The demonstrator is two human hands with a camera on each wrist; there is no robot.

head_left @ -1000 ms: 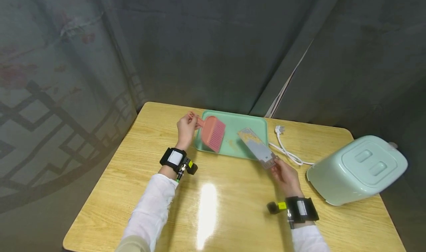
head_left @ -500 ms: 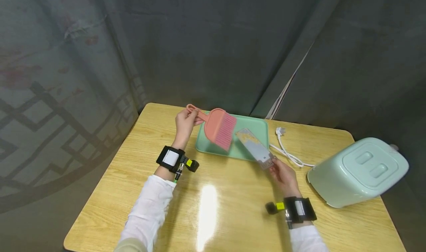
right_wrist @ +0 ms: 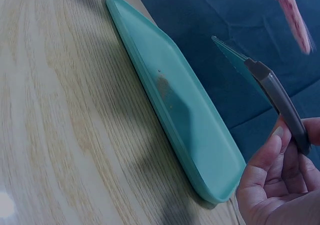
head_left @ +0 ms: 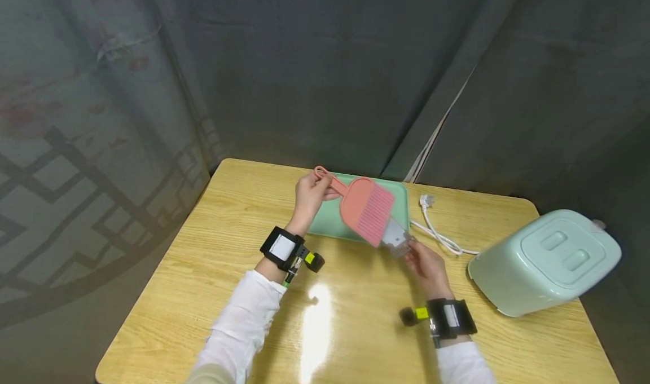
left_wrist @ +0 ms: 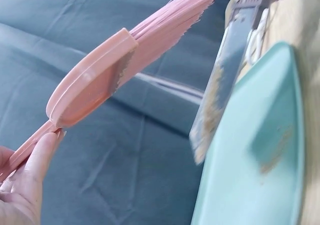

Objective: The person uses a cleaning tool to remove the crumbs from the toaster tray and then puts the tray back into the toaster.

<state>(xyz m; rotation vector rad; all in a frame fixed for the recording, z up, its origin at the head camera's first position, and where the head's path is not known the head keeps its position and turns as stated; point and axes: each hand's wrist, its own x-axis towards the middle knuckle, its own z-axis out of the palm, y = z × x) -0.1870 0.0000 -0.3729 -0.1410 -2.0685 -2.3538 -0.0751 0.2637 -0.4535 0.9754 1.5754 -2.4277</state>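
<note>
My left hand (head_left: 312, 195) pinches the handle of a pink hand brush (head_left: 358, 206), its bristles pointing right. In the head view the brush hides most of a flat grey crumb tray (head_left: 396, 234), which my right hand (head_left: 426, 265) pinches by its darker end. The left wrist view shows tan crumbs lying on the crumb tray (left_wrist: 217, 85), and the bristles (left_wrist: 175, 25) apart from it. Both are held above a mint-green serving tray (head_left: 330, 220). A small patch of crumbs (left_wrist: 277, 152) lies on that serving tray.
A mint-green toaster (head_left: 543, 260) with a lid stands on the right of the wooden table (head_left: 213, 271). Its white cord and plug (head_left: 426, 201) lie between it and the serving tray. Dark curtains (head_left: 315, 91) hang behind the table.
My left hand has moved right with the brush, first rising, then lowering, bringing the bristles over the crumb tray in the head view. My right hand has shifted slightly left, still gripping the crumb tray.
</note>
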